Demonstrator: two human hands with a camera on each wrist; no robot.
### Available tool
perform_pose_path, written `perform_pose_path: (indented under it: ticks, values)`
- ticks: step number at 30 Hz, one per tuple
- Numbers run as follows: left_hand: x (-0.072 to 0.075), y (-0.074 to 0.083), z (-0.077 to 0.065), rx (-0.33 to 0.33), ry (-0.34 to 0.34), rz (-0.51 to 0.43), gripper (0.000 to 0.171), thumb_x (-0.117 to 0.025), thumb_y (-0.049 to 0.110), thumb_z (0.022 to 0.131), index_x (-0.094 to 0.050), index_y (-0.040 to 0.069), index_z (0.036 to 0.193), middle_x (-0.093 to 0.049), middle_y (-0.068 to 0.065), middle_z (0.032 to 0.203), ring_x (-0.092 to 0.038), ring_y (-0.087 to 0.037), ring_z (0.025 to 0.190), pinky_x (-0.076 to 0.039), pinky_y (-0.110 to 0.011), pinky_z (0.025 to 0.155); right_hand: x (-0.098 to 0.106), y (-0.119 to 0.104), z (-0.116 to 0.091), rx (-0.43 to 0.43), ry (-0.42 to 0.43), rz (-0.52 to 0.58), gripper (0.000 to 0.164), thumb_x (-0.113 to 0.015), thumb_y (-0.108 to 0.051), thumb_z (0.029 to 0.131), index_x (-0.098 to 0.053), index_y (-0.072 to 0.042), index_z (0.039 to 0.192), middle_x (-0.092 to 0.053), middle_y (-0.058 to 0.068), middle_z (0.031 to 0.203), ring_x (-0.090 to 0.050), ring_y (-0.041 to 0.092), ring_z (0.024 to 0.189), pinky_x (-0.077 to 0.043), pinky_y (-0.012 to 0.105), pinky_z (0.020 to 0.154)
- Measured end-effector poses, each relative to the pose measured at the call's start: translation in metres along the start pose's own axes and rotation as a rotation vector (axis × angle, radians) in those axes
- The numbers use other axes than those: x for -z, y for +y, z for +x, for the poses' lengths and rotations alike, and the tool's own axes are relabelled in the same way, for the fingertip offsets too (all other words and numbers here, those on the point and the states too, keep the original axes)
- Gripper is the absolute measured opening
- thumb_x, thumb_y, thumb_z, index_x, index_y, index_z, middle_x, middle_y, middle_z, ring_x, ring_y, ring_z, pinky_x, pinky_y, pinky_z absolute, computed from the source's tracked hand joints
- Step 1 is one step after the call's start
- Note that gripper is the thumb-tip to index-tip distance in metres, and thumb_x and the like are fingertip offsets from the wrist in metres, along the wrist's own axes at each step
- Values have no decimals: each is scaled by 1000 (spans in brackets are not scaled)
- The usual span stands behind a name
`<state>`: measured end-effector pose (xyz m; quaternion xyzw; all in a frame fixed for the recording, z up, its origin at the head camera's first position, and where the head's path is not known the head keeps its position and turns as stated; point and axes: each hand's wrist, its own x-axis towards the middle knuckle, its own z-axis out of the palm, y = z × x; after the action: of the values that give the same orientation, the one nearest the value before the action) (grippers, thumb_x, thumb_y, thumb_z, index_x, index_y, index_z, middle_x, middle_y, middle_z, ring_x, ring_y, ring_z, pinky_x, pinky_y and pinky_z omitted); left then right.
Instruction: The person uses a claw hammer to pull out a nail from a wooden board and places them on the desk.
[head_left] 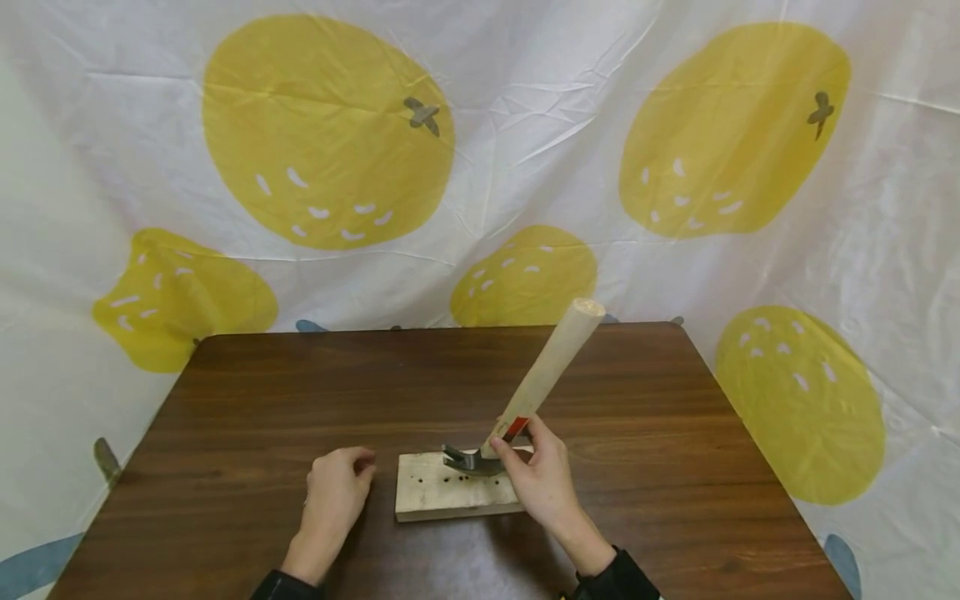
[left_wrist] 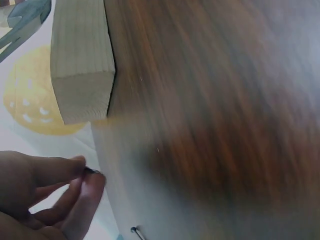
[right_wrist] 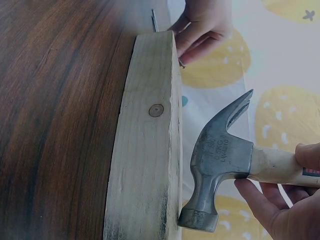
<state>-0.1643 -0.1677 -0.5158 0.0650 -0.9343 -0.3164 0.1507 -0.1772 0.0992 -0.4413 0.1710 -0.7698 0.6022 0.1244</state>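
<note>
My right hand point(head_left: 546, 483) grips a claw hammer point(head_left: 551, 367) by its wooden handle, close to the head, with the handle slanting up and away to the right. The hammer's steel head point(right_wrist: 220, 150) is at the top face of a pale wooden block point(head_left: 431, 500), which has several small dark holes in a row. Left of the block, my left hand point(head_left: 333, 492) pinches a small nail point(left_wrist: 91, 170) between thumb and fingertips; most of the nail is hidden. In the right wrist view the left hand point(right_wrist: 207, 25) is beyond the block's far end.
The block lies on a dark brown wooden table point(head_left: 300, 392). A loose nail point(left_wrist: 137, 232) lies on the tabletop near my left hand. Behind the table hangs a white cloth point(head_left: 517, 167) with yellow fruit prints.
</note>
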Motion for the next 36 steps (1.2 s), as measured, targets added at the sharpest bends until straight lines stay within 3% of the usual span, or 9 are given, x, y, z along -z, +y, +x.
perform_pose_path:
  ticks: [11, 22, 36]
  values:
    - [7, -15, 3, 37, -117, 83, 6, -78, -3, 84, -79, 1, 89, -74, -13, 83, -71, -32, 76, -58, -49, 65, 0, -5, 0, -4, -12, 14, 18, -72, 13, 89, -65, 7, 105, -69, 16, 95, -71, 28, 89, -61, 31, 74]
    - [11, -23, 5, 38, -134, 104, 5, -79, -3, 83, -78, 0, 87, -73, -14, 82, -71, -33, 73, -58, -48, 62, 0, -3, 1, 19, -16, -3, 19, -72, 13, 89, -65, 4, 103, -69, 16, 95, -71, 31, 91, -61, 31, 74]
    - [23, -33, 8, 119, -168, 169, 4, -79, 1, 84, -76, 0, 87, -73, -18, 85, -71, -40, 77, -57, -55, 63, -1, -3, 1, 22, -25, -5, 21, -72, 12, 89, -66, 1, 105, -69, 14, 94, -71, 32, 89, -61, 32, 73]
